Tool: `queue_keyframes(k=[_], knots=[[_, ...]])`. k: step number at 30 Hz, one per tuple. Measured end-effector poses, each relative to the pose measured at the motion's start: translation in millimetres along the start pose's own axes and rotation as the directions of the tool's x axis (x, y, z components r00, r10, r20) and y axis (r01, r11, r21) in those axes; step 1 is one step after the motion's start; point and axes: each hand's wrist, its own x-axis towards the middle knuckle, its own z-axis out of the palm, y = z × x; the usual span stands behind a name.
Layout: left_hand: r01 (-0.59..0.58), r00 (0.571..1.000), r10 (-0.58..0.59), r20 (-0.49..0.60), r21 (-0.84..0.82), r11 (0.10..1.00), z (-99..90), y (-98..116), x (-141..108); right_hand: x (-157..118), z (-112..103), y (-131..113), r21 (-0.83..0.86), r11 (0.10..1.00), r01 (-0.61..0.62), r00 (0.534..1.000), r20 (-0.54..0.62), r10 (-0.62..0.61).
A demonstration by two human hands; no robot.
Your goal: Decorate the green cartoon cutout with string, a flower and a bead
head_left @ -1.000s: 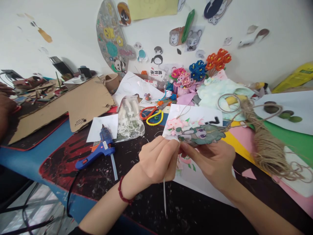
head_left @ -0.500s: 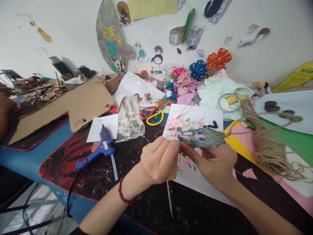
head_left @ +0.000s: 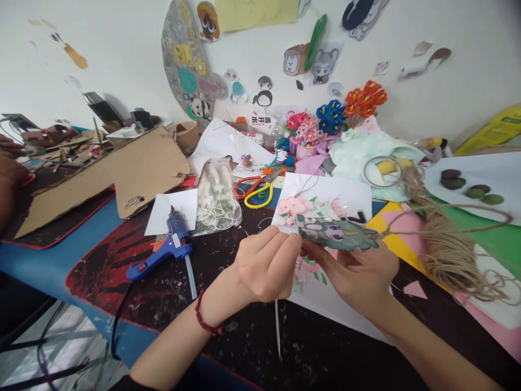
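Note:
My right hand [head_left: 358,277] grips a flat cartoon cutout [head_left: 337,232], grey-green with a purple-eyed face, its fingers beneath and the thumb at its left end. From the cutout's right end runs a loop of brown twine [head_left: 448,208]. My left hand [head_left: 266,266] is closed in a pinch against the cutout's left end, and a thin white cord [head_left: 277,331] hangs out below that fist. The fingertips hide where the cord meets the cutout. Just behind the hands, a white sheet [head_left: 345,190] bears pink paper flowers [head_left: 293,205].
To the left, a blue glue gun [head_left: 173,247] rests on white paper beside a bag of white cord [head_left: 217,206]. Orange-and-yellow scissors [head_left: 258,193] lie behind. A twine bundle [head_left: 456,260] is at the right, cardboard [head_left: 142,168] at the left. Another person's hand [head_left: 10,168] shows far left.
The cutout and right hand have shifted slightly right and down. The twine loop has swung rightward, and the white cord's hanging end has swung a little left.

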Motion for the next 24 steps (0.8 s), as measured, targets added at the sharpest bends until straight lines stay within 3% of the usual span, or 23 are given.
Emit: queue_keyframes(k=[5,9,12,16,19,24], knots=[[-0.030,0.998,0.027,0.052,0.049,0.998,-3.8,-0.4,0.6,0.4,0.1,-1.2,0.022,1.000,-0.002,0.999,0.037,0.001],[-0.010,0.994,0.004,0.106,0.052,0.999,-7.8,0.7,1.1,-0.8,0.7,-1.1,-0.010,0.998,0.064,0.998,0.007,-0.064],[0.006,0.996,-0.008,0.089,0.013,1.000,-7.4,1.1,2.5,-2.0,0.7,-0.4,-0.014,0.997,0.078,0.997,-0.002,-0.078],[0.086,0.996,-0.085,0.021,-0.050,0.995,-2.6,0.7,4.7,0.3,-1.7,-2.2,0.047,0.994,-0.096,0.995,0.027,0.095],[0.148,0.989,-0.148,0.007,-0.081,0.986,0.4,-0.1,4.2,4.7,-4.4,-6.7,0.109,0.962,-0.251,0.967,0.079,0.243],[0.170,0.985,-0.171,-0.007,-0.034,0.985,1.9,-1.6,0.5,8.2,-5.6,-11.4,0.184,0.909,-0.373,0.926,0.131,0.354]])
